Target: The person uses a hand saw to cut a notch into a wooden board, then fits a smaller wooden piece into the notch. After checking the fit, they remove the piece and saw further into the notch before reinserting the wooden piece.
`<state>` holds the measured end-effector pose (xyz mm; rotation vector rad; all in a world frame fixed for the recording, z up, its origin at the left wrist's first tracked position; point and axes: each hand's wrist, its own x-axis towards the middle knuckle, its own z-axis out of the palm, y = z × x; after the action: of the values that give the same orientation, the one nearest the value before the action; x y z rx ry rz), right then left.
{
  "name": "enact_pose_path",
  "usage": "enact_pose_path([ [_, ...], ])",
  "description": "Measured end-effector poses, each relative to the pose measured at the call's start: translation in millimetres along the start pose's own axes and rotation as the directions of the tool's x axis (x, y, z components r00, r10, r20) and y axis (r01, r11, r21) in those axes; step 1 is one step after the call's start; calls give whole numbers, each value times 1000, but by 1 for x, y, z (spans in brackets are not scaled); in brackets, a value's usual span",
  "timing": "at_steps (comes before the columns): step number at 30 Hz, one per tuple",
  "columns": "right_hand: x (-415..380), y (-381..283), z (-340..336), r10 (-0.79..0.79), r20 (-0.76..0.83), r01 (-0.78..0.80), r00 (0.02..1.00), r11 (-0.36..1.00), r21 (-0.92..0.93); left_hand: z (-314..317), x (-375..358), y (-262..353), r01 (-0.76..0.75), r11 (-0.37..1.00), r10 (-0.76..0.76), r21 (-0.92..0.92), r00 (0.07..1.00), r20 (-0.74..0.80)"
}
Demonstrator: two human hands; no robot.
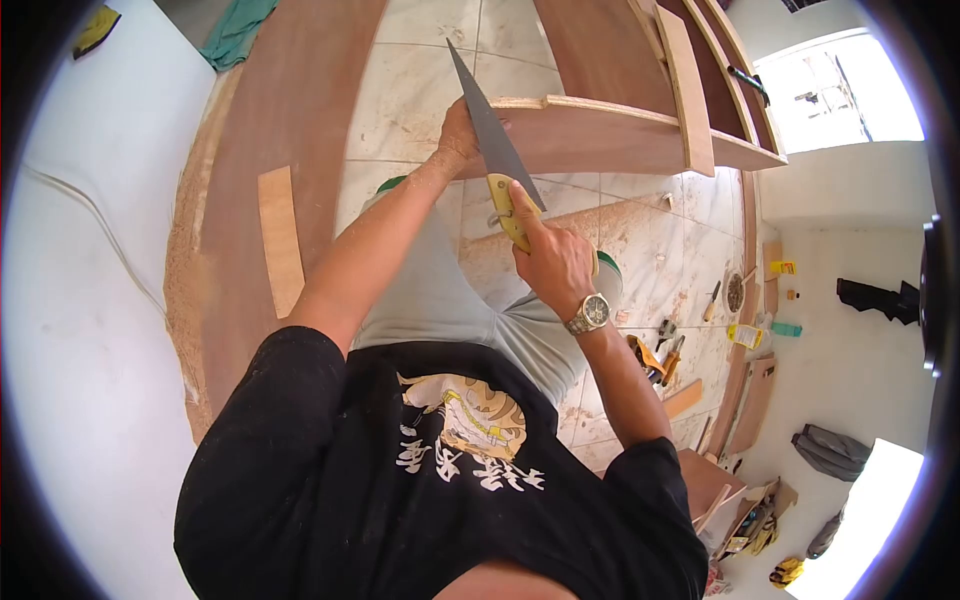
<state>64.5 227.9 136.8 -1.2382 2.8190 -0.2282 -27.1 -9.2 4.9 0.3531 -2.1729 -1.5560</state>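
My right hand [558, 262], with a metal watch on the wrist, is closed round the yellow handle of a handsaw [487, 128]. The saw's grey blade points up and away, crossing the near end of a plywood board [600, 138]. That board stands on edge and has a stepped notch along its upper edge. At its left end my left hand [460, 132] grips the board, close beside the blade, which hides some of the fingers. Sawdust clings to my left forearm.
A wide brown panel [285, 120] lies on the left with a thin wood strip [281, 240] on it. Joined boards [690, 90] form a frame at upper right. Several tools, including pliers [672, 358], lie on the dusty tiled floor [680, 240] at right.
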Motion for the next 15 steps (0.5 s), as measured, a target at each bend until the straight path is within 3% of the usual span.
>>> enact_pose_path([
  [4, 24, 9, -2, -18, -87, 20, 996, 1000, 24, -9, 14, 7, 20, 967, -15, -254, 1000, 25],
  [7, 47, 8, 3, -46, -127, 51, 991, 998, 38, -19, 35, -9, -36, 967, 27, -251, 999, -39],
  [11, 50, 5, -3, -85, -113, 88, 990, 996, 26, -30, 36, -19, 62, 983, -86, -172, 988, -131],
  [14, 37, 19, -7, -128, -107, 128, 986, 992, -4, -21, 19, -26, -76, 854, -32, -514, 980, -199],
  [15, 33, 24, -8, -135, -106, 134, 985, 991, -13, -21, 14, -20, -70, 847, -43, -527, 979, -200],
])
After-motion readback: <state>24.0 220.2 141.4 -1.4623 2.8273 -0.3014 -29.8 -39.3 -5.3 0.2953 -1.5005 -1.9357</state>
